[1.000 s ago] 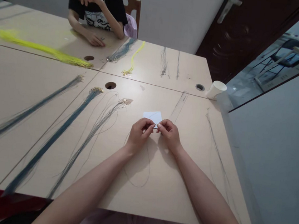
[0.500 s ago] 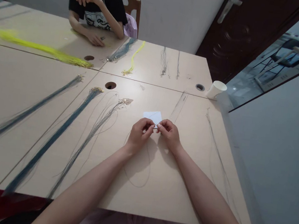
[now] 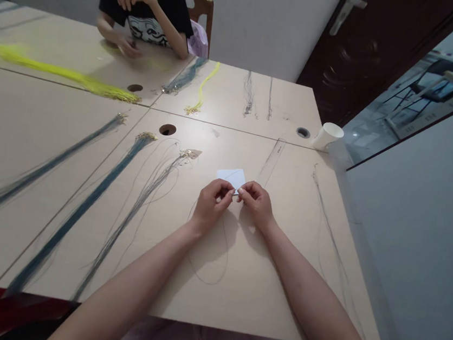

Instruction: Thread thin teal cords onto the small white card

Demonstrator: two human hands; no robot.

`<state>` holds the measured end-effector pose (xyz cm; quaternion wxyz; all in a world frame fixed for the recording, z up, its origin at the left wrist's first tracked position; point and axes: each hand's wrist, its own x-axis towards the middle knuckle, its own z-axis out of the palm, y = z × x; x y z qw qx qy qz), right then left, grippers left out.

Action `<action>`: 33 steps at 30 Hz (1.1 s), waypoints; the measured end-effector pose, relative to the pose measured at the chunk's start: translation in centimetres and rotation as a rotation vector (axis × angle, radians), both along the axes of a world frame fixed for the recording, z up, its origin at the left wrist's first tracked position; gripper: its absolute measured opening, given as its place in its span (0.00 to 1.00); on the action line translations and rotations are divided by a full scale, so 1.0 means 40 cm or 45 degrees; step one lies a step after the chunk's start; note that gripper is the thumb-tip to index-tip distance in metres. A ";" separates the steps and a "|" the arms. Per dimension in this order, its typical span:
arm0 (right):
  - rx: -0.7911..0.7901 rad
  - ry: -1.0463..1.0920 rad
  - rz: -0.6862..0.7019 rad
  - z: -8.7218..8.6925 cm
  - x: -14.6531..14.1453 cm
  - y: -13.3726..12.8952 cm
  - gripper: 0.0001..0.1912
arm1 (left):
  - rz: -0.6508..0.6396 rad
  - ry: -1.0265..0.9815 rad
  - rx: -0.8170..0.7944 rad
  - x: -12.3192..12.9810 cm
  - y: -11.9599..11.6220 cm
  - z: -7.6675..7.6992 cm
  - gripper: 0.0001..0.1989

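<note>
My left hand (image 3: 215,202) and my right hand (image 3: 257,203) meet over the table, thumbs and fingers pinched and tips almost touching. Between them a thin grey cord (image 3: 226,257) is gripped; it hangs from my left hand in a loop that lies on the tabletop. What the right fingertips pinch is too small to make out. Just beyond the hands lies a small white card (image 3: 231,176), its near edge partly hidden by my fingers. Left of my hands stretches a bundle of grey cords (image 3: 141,198) with gold-coloured metal ends on a brown scrap.
A clear ruler (image 3: 272,161) lies beyond my right hand. Blue-grey cord bundles (image 3: 87,206) run along the left, a yellow bundle (image 3: 69,75) behind them. Thin cords (image 3: 329,222) lie at right. A white cup (image 3: 328,136) stands at the far right edge. Across sits a person (image 3: 146,13).
The person across has drawn the lower hand back from the tabletop toward the body, blurred by motion. My own hands stay in the same place and pinch.
</note>
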<state>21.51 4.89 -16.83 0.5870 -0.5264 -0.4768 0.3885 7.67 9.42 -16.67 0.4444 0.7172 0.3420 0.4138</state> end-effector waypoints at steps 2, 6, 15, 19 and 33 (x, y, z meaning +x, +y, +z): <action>-0.002 -0.001 0.001 0.000 0.000 0.000 0.08 | 0.000 -0.002 0.004 0.000 -0.001 0.002 0.05; 0.006 0.007 0.004 0.000 0.000 0.000 0.08 | -0.002 -0.003 0.010 -0.001 -0.001 0.004 0.05; 0.013 0.032 -0.009 0.005 0.000 -0.003 0.06 | 0.010 -0.016 -0.003 -0.002 -0.001 0.002 0.06; 0.012 0.048 0.001 0.007 0.000 -0.004 0.06 | 0.012 -0.008 0.012 -0.001 -0.002 0.005 0.06; -0.012 0.026 0.004 0.006 -0.001 -0.002 0.07 | 0.018 0.022 0.026 0.001 -0.004 0.013 0.05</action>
